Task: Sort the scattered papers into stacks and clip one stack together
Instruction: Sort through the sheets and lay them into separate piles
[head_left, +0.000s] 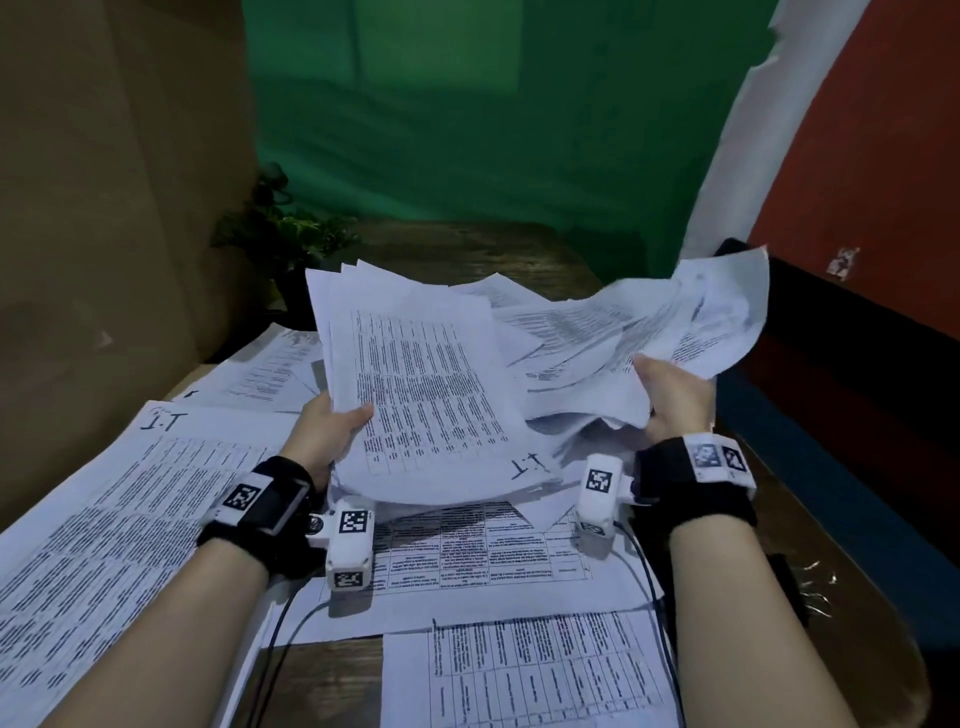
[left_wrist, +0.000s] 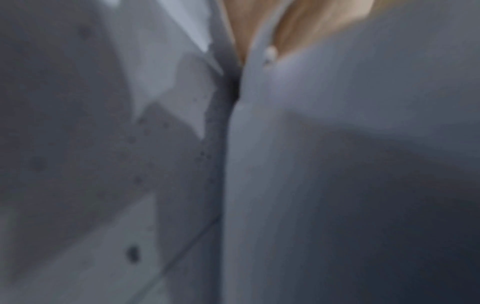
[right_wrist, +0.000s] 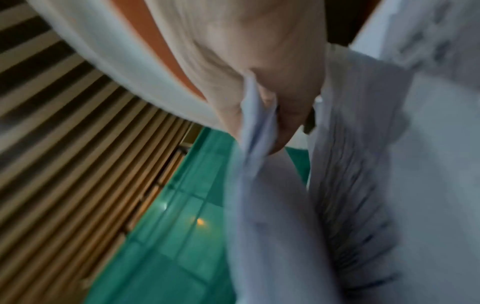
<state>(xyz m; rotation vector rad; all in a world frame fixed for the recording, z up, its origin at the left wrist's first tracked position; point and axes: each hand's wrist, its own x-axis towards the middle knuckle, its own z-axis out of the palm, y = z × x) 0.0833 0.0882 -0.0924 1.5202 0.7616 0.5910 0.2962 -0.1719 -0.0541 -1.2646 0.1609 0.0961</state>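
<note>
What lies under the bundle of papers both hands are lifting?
Under the lifted bundle lie more printed sheets on the wooden table. The bundle hides whatever lies directly beneath its middle.

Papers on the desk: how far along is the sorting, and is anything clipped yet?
Done: little; printed sheets lie loose and overlapping over the wooden table, with no squared stack.
In hand: the left hand grips a lifted bundle; the right hand grips a crumpled bunch.
Left: squaring stacks and clipping one. I see no clip on any paper.
</note>
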